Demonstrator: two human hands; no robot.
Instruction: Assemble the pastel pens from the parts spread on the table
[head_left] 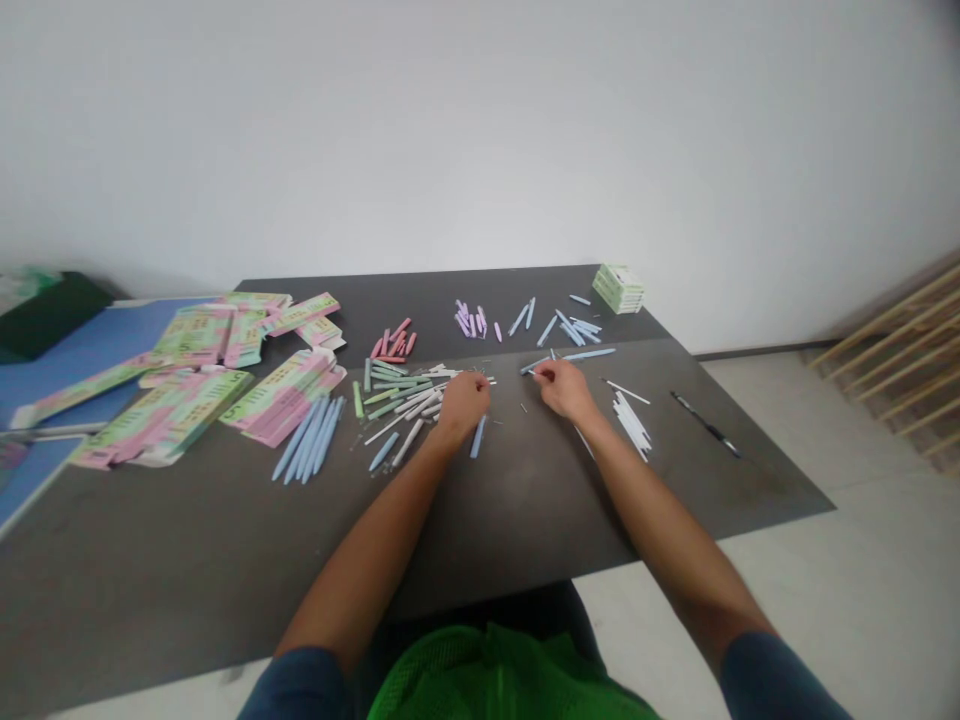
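My left hand is closed in a pinch at the right end of a pile of white sticks; whatever lies between its fingertips is too small to make out. A blue pen-like piece lies just below that hand. To the right, my right hand also pinches, its fingertips beside a grey-blue pen-like piece; what it grips is unclear. Green pieces adjoin the white pile. Thin white sticks lie in a bundle right of my right forearm.
Red pieces, purple pieces and blue pieces lie in groups farther back. Long blue pen-like pieces rest at left near flattened cartons. Stacked small boxes stand back right; a dark pen lies right.
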